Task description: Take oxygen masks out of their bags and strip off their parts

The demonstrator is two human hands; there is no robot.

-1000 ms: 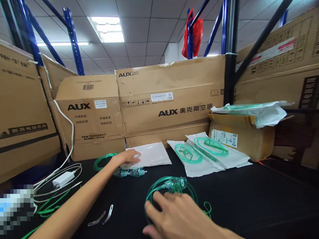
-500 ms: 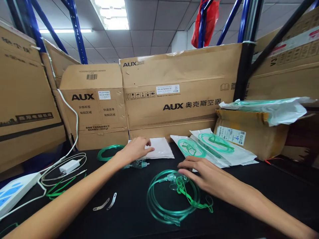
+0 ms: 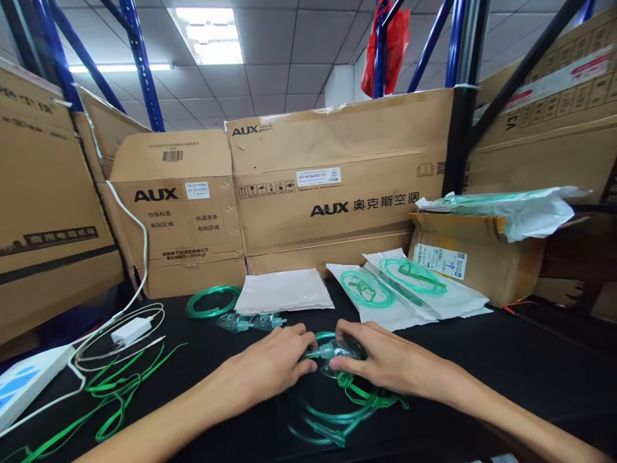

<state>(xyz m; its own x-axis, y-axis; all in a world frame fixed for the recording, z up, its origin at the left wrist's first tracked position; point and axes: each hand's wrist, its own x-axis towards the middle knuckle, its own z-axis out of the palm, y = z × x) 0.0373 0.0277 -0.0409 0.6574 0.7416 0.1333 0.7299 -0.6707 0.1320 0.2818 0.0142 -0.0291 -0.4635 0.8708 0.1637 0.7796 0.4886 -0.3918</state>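
Observation:
A clear green oxygen mask (image 3: 331, 351) lies on the black table surface in front of me, with its tubing joined at a pale green connector. My right hand (image 3: 380, 357) grips the mask from the right, thumb in front and fingers behind. From the left, my left hand (image 3: 277, 359) pinches the green tubing (image 3: 313, 354) beside the connector. The rest of the tubing (image 3: 332, 418) lies coiled below both hands. A green elastic strap (image 3: 371, 395) hangs from the mask under my right hand.
Behind my left hand lie clear mask parts (image 3: 250, 321), a green tubing coil (image 3: 212, 301) and a white packet (image 3: 284, 290). Packed mask sets (image 3: 366, 289) sit back right beside a carton (image 3: 477, 251). Green straps (image 3: 120, 392), a white adapter (image 3: 131, 330) and a power strip (image 3: 33, 386) are left.
My left hand has come down and right from over the white packet onto the tubing. The right hand has closed on the mask. My left arm now covers the two small metal strips.

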